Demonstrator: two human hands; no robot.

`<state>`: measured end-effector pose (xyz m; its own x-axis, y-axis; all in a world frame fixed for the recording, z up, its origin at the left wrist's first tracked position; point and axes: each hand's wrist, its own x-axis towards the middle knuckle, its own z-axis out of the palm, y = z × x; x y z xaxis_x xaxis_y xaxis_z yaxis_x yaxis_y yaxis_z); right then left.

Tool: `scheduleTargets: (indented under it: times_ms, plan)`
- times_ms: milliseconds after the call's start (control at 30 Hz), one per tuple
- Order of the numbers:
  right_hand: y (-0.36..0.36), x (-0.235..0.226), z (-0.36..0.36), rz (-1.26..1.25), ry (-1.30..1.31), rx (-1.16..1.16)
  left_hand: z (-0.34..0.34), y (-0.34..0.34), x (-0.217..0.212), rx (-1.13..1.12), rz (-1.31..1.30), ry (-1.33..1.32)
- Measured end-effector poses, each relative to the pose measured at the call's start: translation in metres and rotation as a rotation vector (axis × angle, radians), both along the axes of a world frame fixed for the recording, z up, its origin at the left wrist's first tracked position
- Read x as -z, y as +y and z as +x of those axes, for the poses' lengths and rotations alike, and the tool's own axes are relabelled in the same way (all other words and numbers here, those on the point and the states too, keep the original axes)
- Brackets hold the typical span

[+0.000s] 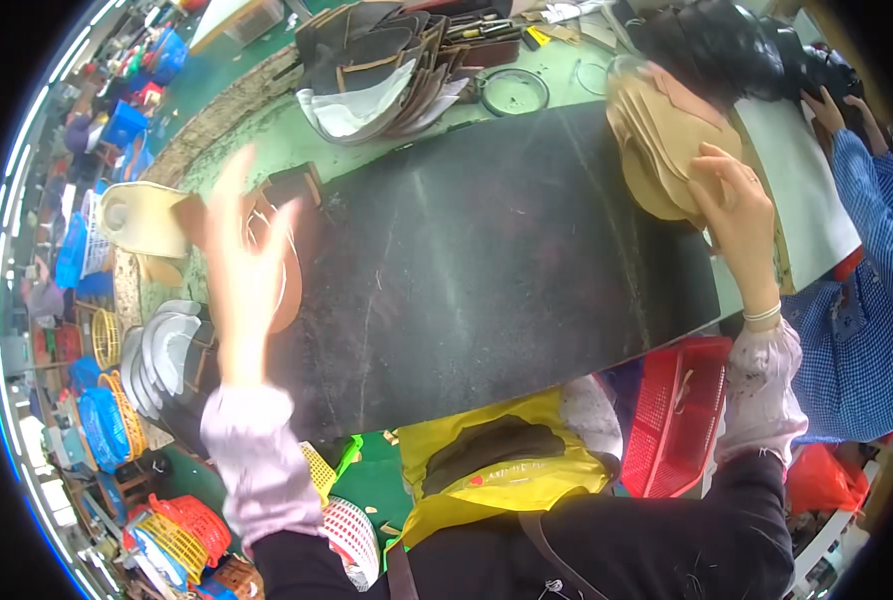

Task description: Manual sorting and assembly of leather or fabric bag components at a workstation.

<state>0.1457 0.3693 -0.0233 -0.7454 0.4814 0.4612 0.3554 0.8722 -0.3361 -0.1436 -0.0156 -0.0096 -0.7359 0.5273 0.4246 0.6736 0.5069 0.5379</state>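
My left hand [245,265] is blurred by motion, its thumb and fingers apart over brown leather pieces [289,292] at the left end of the dark board [487,250]. Nothing shows in its grasp. To the right, my right hand [739,215] has its bent fingers and thumb on the near right edge of a stack of tan, rounded, leather-like pieces [667,135]. How many pieces it grips is hidden. Left of my left hand is a cream-coloured roll or dispenser [142,220], which I cannot make out clearly.
Dark and white cut pieces [377,70] are heaped at the back, beside a ring [514,92]. Grey curved pieces [172,350] lie at the near left. A red basket [672,420] stands below the board. A person in a blue checked sleeve [867,180] works at the right.
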Motion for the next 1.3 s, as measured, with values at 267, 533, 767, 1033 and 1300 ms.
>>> scheduleTargets:
  times_ms: [267, 533, 767, 1033, 1300]
  plan:
    - [-0.006, -0.002, -0.002, -0.179, 0.031, -0.063, -0.107, 0.059, 0.010, 0.083, 0.264, -0.130]
    - [0.021, -0.009, -0.001, -0.321, 0.062, 0.033, 0.075, 0.050, -0.031, 0.465, 0.029, 0.172]
    - [0.047, -0.042, 0.012, -0.299, 0.514, -0.009, 0.157, 0.023, 0.033, 0.785, -0.482, -0.082]
    - [-0.136, -0.031, -0.010, -0.296, 0.057, -1.004, 0.172, 0.015, 0.029, 0.315, 0.766, -1.402]
    - [-0.043, -0.001, 0.155, -0.464, -1.375, -0.314, 0.174, -0.032, 0.016, 0.060, 0.797, -1.524]
